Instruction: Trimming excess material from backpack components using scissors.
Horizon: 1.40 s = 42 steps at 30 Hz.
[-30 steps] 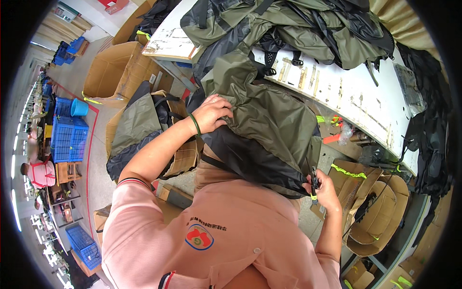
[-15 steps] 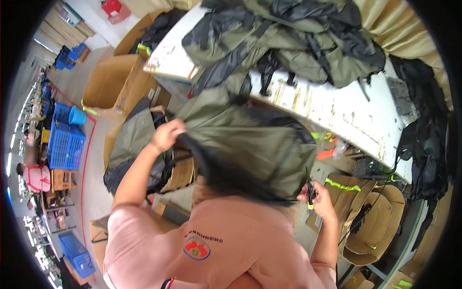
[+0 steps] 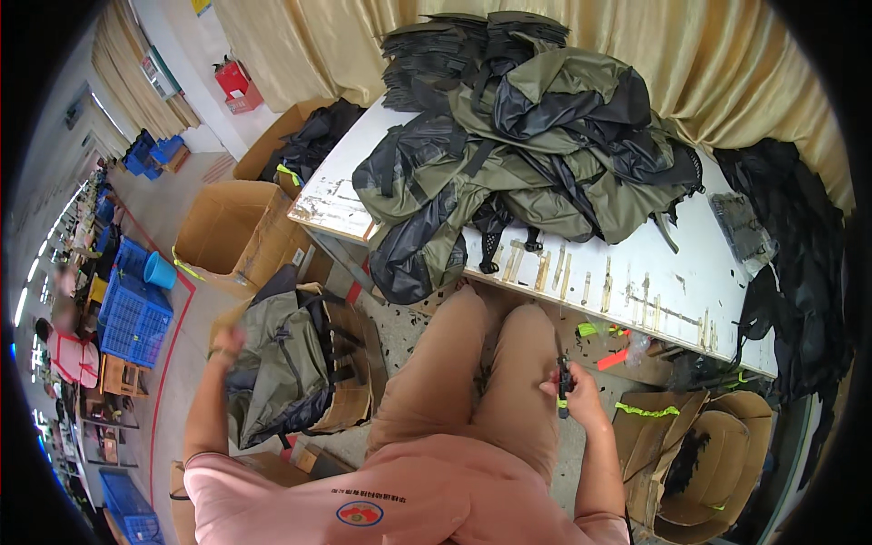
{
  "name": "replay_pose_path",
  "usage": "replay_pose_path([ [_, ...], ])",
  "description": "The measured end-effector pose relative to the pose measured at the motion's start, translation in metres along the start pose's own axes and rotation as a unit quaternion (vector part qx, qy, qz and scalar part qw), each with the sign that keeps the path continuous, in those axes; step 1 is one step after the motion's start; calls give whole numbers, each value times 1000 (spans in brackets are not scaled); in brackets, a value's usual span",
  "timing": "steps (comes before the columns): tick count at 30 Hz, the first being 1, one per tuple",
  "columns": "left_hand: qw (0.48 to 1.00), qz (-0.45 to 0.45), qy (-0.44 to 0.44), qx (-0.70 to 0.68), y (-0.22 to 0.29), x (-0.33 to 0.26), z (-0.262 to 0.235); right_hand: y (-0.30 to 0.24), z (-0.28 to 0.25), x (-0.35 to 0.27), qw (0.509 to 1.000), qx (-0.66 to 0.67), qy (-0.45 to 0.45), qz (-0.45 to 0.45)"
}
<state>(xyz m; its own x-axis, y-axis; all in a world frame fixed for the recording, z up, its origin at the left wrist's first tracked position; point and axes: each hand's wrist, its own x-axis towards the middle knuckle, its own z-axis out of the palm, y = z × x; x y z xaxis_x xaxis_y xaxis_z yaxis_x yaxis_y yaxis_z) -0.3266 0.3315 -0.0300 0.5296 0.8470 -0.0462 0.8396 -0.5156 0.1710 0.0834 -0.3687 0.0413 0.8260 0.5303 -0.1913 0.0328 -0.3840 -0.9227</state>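
My left hand (image 3: pixel 227 343) is blurred with motion, out to my left at the edge of an olive-green and black bag (image 3: pixel 277 363); it holds nothing. The bag lies slumped in a cardboard box (image 3: pixel 352 407) beside my left knee. Low beside my right knee, my right hand (image 3: pixel 581 395) grips a small black cutting tool (image 3: pixel 563 374). Ahead, a heap of olive and black bags (image 3: pixel 545 154) covers the far half of a scuffed white table (image 3: pixel 654 291).
An open cardboard box (image 3: pixel 222 236) and blue crates (image 3: pixel 134 318) stand on the floor to my left. More cardboard boxes (image 3: pixel 699 454) sit at my lower right, with black fabric (image 3: pixel 799 272) piled by the table's right end. Another person (image 3: pixel 68 350) is far left.
The olive bag has left my lap and gone down to the left into the cardboard box. My left hand swung left with it and let go. My right hand has stayed low with the tool.
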Motion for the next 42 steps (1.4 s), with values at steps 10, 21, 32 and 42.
replay_pose_path([
  [10, 759, 529, 233, -300, 693, 30, -153, -5, 22, -5, 989, 143, -42, 8],
  [21, 575, 507, -193, -612, 705, -78, -220, -3, -55, -37, 989, 61, 135, -12],
  [32, 526, 281, -426, -680, 401, -191, -112, -63, -132, -41, 799, 144, 522, -259],
  [42, 899, 113, -345, -245, 262, -155, -8, -28, -41, -21, 984, 18, 137, -113],
])
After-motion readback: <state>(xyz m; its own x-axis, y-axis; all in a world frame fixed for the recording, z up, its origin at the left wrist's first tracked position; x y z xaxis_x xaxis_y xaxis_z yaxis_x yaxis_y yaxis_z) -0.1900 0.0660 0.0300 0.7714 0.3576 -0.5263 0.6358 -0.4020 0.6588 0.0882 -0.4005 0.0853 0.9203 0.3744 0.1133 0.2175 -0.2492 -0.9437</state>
